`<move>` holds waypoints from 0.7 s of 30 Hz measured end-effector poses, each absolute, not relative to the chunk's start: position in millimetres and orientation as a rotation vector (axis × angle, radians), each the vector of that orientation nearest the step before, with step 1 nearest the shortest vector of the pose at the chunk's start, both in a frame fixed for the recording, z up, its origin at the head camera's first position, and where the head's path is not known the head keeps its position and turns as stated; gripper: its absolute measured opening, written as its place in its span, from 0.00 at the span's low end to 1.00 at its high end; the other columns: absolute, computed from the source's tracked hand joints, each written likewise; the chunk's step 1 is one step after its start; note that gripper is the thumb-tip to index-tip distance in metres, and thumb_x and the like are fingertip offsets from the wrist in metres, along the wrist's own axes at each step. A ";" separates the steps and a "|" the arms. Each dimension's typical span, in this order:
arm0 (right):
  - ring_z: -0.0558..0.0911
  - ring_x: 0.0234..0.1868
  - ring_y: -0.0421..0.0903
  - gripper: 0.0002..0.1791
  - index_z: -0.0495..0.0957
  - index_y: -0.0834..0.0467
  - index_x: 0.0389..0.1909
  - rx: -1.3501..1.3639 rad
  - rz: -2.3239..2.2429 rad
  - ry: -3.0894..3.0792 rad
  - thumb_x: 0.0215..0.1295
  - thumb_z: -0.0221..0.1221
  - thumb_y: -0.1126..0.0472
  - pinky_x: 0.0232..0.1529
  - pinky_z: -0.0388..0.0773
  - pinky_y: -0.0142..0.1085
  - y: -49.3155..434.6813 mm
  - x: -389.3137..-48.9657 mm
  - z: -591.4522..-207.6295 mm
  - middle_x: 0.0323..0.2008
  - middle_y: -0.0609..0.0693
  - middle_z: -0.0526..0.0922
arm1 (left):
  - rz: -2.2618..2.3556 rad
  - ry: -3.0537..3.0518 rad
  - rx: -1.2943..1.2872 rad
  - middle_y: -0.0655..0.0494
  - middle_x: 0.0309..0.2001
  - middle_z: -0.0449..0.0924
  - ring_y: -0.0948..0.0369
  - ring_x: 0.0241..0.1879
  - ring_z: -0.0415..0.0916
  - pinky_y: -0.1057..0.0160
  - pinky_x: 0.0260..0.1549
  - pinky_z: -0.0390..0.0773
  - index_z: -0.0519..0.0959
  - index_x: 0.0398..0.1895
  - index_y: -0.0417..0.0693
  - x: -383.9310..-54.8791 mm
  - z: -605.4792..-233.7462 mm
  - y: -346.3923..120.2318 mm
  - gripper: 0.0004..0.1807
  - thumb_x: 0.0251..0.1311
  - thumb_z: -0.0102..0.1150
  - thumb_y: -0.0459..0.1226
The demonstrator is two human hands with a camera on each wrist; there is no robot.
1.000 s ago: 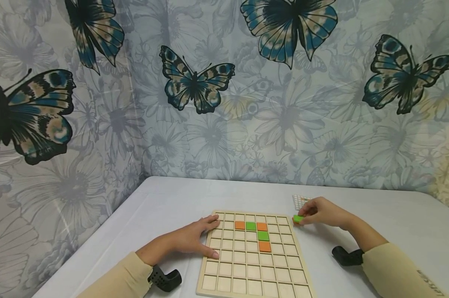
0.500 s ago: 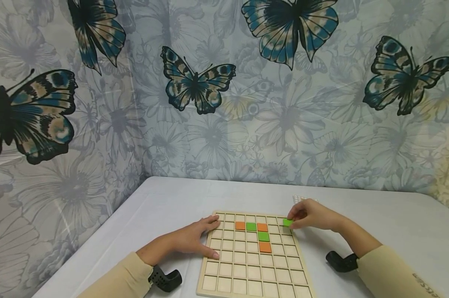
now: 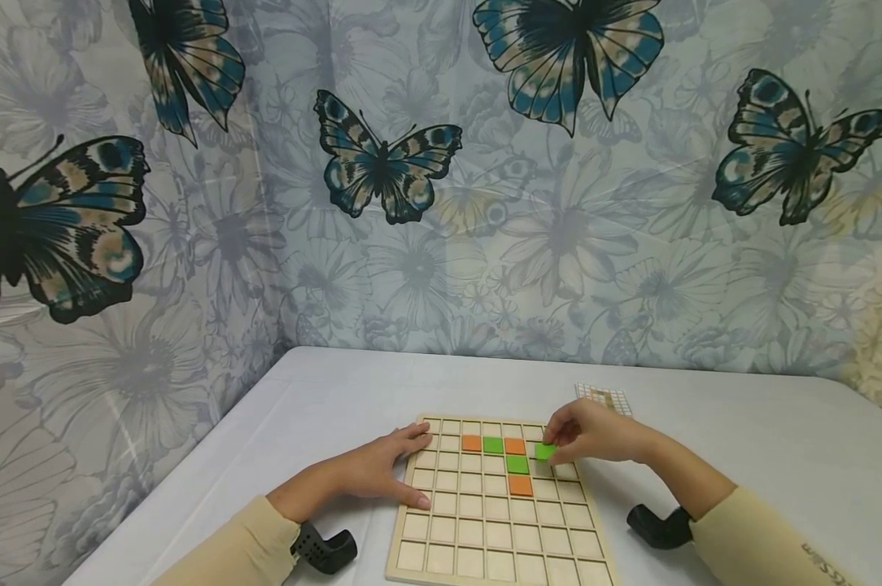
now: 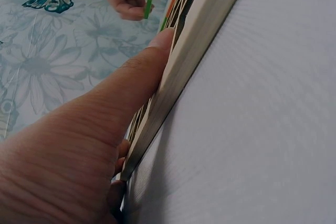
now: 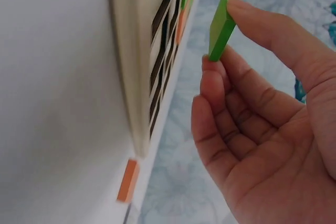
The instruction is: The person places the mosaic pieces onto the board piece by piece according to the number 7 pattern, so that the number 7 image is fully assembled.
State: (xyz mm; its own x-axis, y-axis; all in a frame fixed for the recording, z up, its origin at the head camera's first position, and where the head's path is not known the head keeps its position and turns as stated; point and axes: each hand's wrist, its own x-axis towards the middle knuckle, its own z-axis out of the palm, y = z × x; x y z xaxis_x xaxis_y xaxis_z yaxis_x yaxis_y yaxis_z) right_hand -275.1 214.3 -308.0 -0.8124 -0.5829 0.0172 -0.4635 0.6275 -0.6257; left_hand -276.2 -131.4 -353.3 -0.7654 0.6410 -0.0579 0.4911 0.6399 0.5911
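My right hand (image 3: 602, 431) pinches a thin green square tile (image 3: 545, 451) between thumb and fingertips, over the upper right of the wooden grid board (image 3: 485, 537). In the right wrist view the tile (image 5: 220, 27) is held clear above the board's surface. My left hand (image 3: 371, 468) rests along the board's left edge, fingers spread, thumb (image 4: 142, 66) lying on the rim. Within the grid, orange and green tiles alternate: a row of three, with a green tile (image 3: 517, 464) and an orange tile (image 3: 520, 485) running down from its right end.
A small printed grid card (image 3: 604, 395) lies behind the board at the right, partly covered by my right hand. On the table beside the board is a loose orange tile (image 5: 127, 180), seen in the right wrist view. Butterfly-patterned cloth (image 3: 412, 285) hangs behind the white table.
My right hand has carried the green tile leftward, from beside the board's upper right corner to above its grid. The left hand has stayed in place.
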 end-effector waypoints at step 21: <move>0.74 0.26 0.36 0.10 0.80 0.60 0.30 -0.934 -0.951 2.567 0.49 0.69 0.61 0.29 0.75 0.29 184.2 -247.6 -299.8 0.27 0.46 0.79 | 0.813 2.600 0.912 0.57 0.75 0.43 0.50 0.74 0.39 0.43 0.67 0.49 0.55 0.72 0.48 -277.2 -354.1 -130.8 0.51 0.46 0.68 0.55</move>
State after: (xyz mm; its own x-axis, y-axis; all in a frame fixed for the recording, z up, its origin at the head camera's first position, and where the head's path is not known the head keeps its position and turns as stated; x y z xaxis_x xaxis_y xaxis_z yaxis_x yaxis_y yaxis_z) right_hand -247.6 184.2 -299.8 -0.7636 -0.6456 -0.0095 -0.4834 0.5814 -0.6544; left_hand -277.2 -130.8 -354.1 -0.7663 0.6393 -0.0640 0.4891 0.6451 0.5871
